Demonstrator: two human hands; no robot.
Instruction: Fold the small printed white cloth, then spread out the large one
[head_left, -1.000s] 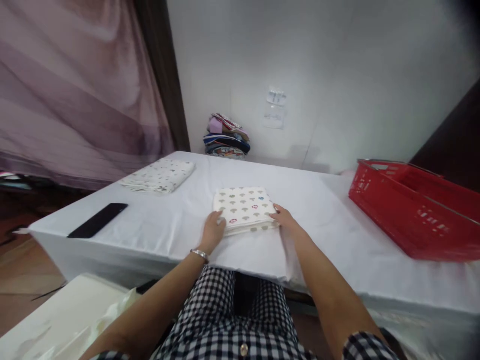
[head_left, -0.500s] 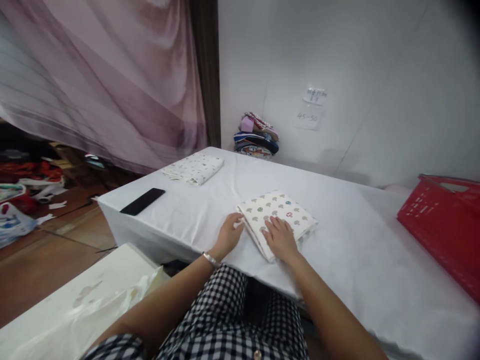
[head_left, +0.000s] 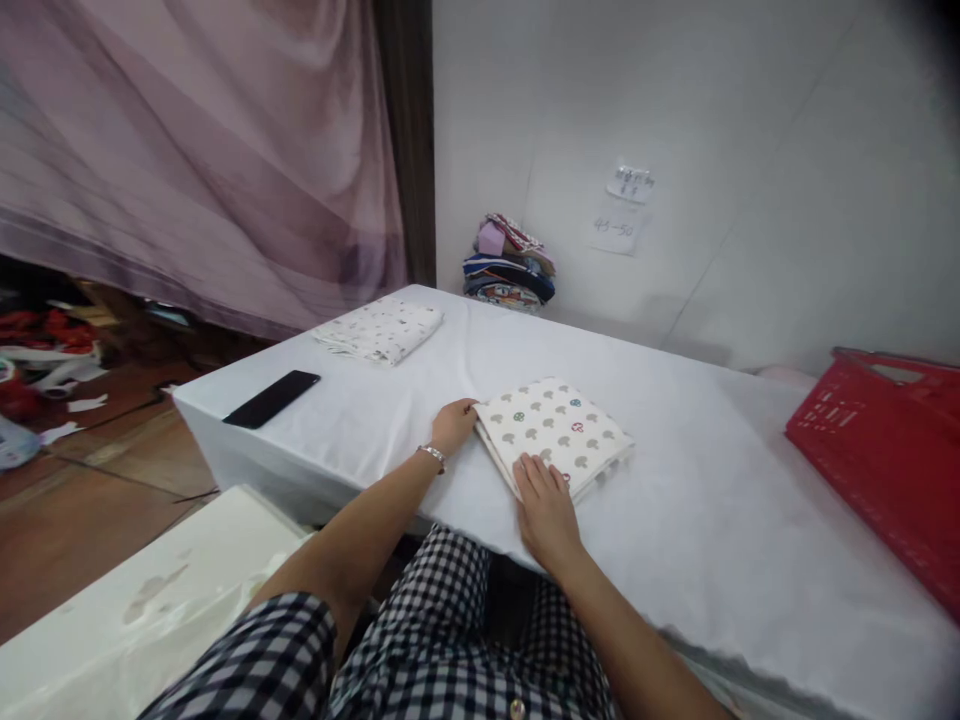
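A folded white cloth [head_left: 551, 420] printed with grey mushroom shapes and a few coloured marks lies flat on the white-covered table [head_left: 690, 480] in front of me. At its left corner, my left hand [head_left: 453, 428] pinches the edge between thumb and fingers; the fingertips are partly hidden. My right hand [head_left: 546, 508] rests palm down on the near corner, its fingers stretched out over the fabric. Farther back on the left lies a second folded white cloth [head_left: 382, 330] with a small scattered print, touched by neither hand.
A black phone [head_left: 272, 399] lies near the table's left edge. The red plastic basket [head_left: 885, 440] stands at the right. Against the wall is a stack of folded fabrics [head_left: 510, 265]. A white surface with clear plastic [head_left: 202, 620] is at my lower left.
My left hand has moved up and left to the cloth's left corner and closed on it. My right hand has slid toward me, from the cloth's middle to its near corner.
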